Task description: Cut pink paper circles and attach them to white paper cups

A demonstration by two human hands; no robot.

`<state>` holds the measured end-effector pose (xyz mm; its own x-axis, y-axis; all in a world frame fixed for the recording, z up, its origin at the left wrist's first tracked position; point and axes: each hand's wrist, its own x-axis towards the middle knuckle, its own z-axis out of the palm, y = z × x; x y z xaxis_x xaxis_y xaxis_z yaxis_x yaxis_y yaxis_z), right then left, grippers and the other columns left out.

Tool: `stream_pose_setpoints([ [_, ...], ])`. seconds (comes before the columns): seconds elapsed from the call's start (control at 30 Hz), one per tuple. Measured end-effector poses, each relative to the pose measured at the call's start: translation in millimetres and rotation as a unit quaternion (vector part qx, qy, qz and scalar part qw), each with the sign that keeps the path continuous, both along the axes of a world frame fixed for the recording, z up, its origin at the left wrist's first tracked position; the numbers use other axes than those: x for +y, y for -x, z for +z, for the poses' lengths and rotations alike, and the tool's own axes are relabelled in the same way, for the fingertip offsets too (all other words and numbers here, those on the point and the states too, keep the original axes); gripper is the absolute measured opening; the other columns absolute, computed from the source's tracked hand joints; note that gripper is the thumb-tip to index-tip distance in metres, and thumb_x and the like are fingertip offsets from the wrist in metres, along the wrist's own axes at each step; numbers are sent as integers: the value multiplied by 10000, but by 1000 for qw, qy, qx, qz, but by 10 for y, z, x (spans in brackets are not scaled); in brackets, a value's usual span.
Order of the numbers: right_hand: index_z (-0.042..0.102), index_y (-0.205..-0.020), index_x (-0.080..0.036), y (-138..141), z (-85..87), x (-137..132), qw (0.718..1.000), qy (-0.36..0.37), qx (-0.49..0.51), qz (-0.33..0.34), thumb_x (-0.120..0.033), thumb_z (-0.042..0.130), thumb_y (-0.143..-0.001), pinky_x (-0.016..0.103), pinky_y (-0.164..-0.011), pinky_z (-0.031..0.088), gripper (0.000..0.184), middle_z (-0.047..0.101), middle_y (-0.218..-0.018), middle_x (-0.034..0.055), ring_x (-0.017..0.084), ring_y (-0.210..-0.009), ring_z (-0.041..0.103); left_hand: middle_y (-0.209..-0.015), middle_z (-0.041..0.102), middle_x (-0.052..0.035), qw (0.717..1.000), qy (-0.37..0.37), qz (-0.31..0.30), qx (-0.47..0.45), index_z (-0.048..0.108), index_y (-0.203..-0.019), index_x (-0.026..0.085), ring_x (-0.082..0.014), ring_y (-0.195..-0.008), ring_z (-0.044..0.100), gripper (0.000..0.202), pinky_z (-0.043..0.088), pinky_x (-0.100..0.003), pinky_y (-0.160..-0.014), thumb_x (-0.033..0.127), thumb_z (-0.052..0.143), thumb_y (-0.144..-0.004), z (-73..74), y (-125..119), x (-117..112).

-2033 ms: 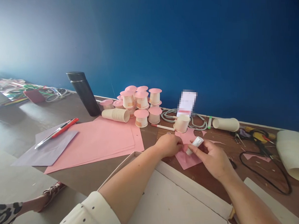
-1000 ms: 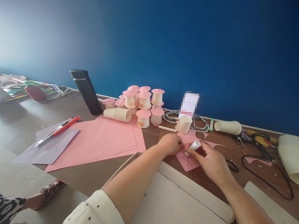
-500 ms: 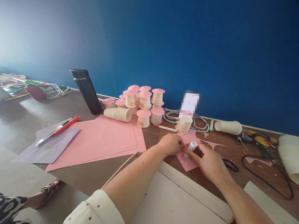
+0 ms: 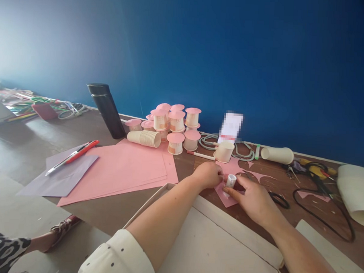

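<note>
In my right hand [image 4: 255,198] is a white glue stick [image 4: 230,183], gripped between thumb and fingers and nearly upright. Its lower end touches a small piece of pink paper [image 4: 228,202] on the table. My left hand [image 4: 209,176] is closed, its fingertips pinching the pink paper just left of the glue stick. Part of that paper is hidden by the hands. Just behind them stands an upside-down paper cup [image 4: 224,152], beside a red-and-white pen [image 4: 201,155].
Paper cups with pink round tops [image 4: 176,138] stand stacked near the wall. To the left are nested cups [image 4: 144,138], pink sheets [image 4: 123,170], a box cutter [image 4: 74,156] and a black flask [image 4: 107,111]. A phone [image 4: 230,127] leans behind. A box lid [image 4: 207,250] lies in front.
My right hand has shifted the glue stick slightly left and downward over the pink paper, and it stands more upright. My left hand has hardly moved.
</note>
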<state>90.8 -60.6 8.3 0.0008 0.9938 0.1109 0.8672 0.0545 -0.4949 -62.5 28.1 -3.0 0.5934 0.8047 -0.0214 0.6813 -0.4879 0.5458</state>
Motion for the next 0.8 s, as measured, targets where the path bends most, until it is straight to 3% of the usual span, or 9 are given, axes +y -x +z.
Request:
stream_pose_setpoints([
  [0.27, 704, -903, -264, -81, 105, -19, 994, 45, 97, 10, -501, 639, -795, 315, -673, 484, 268, 756, -863, 11, 247, -787, 679, -851, 722, -41, 1000, 10, 8, -3, 693, -771, 197, -181, -784, 626, 198, 463, -269, -674, 332, 553, -805, -19, 1, 8],
  [0.37, 717, -985, -244, -209, 142, -11, 980, 7, 196, -19, -540, 632, -807, 322, -797, 493, 356, 767, -984, 30, 277, -957, 681, -855, 727, -42, 1000, 27, 14, -9, 708, -803, 203, -186, -803, 633, 189, 470, -267, -680, 317, 558, -802, -24, 3, 19],
  [0.43, 710, -1011, -238, -275, 137, -2, 971, -31, 227, -65, -537, 648, -801, 337, -816, 492, 371, 774, -955, 34, 280, -940, 691, -865, 727, -44, 999, 35, 17, -14, 717, -825, 206, -189, -811, 632, 190, 475, -269, -688, 315, 564, -795, -30, 3, 28],
  [0.8, 697, -924, -245, -130, 12, 12, 991, -97, 76, -58, -480, 629, -811, 306, -696, 484, 269, 759, -891, 26, 243, -827, 683, -802, 707, -46, 999, 28, 2, -15, 700, -736, 196, -182, -750, 600, 194, 434, -278, -643, 304, 547, -789, -22, 10, 34],
])
